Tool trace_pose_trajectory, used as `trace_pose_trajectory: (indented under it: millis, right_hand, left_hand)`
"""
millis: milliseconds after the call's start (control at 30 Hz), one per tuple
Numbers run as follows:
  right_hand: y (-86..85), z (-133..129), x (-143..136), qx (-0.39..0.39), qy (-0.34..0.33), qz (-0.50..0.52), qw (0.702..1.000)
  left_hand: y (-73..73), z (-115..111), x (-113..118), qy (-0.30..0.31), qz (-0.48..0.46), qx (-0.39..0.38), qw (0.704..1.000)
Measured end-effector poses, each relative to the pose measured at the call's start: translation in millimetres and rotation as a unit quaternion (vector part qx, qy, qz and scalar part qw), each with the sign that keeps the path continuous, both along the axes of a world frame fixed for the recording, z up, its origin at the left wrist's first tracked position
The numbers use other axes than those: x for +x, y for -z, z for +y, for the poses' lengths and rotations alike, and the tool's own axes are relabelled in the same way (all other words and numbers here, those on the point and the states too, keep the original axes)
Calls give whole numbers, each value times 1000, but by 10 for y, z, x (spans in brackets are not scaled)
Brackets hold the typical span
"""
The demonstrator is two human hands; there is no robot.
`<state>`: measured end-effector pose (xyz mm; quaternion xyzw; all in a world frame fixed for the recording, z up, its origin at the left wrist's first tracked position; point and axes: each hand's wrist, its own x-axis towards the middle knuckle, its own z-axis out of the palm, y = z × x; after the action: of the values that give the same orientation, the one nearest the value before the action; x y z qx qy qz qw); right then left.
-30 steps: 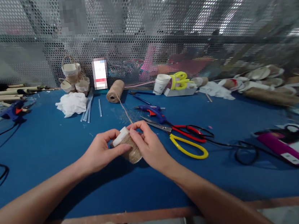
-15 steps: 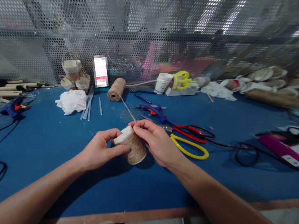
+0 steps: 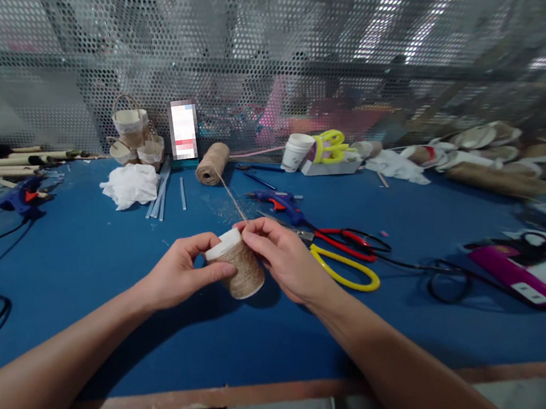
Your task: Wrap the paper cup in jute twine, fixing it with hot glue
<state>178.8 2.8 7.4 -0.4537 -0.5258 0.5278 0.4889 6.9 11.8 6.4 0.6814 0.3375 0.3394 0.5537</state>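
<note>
A white cup wrapped in brown twine [image 3: 245,271] is tilted above the blue table, its white rim bare. My left hand [image 3: 188,268] grips it from the left, fingers at the opening and thumb on the wrapped side. At the rim's right side, my right hand [image 3: 278,250] pinches the twine strand [image 3: 233,199] between thumb and fingers. That strand runs taut back to a twine spool [image 3: 213,164] lying on its side.
Right of my hands lie scissors [image 3: 345,267] with red and yellow handles and a blue glue gun [image 3: 280,205]. Behind are white cloth [image 3: 130,185], small twine baskets [image 3: 133,138], a phone [image 3: 183,129] and paper cups [image 3: 297,151]. A magenta power strip [image 3: 505,275] sits right.
Both hands and the cup have shifted very slightly left, with the grips unchanged. Everything else looks the same apart from a small camera shift.
</note>
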Motion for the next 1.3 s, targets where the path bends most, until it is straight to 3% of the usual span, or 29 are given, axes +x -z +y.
trace_pose_trajectory:
  millis: [367,633,900,1133,1300]
  right_hand:
    - [81,45,5,13,-52,46,998]
    - [96,56,-38,-34,-52,39,997]
    - [115,47,-39,-2,-54,-29,998]
    - [134,14,-52,78,-73,-129,986]
    - [128,58,-44,60,-72,-129,987]
  left_hand:
    - [-16,-6,2,30,18,-12,999]
    - [5,-2,-4,37,4,-4,999]
    - [-11,-8,20,33,37,-32,998]
    - [21,4,78,-30,23,-48,998]
    - [18,4,81,-37,20,-55,998]
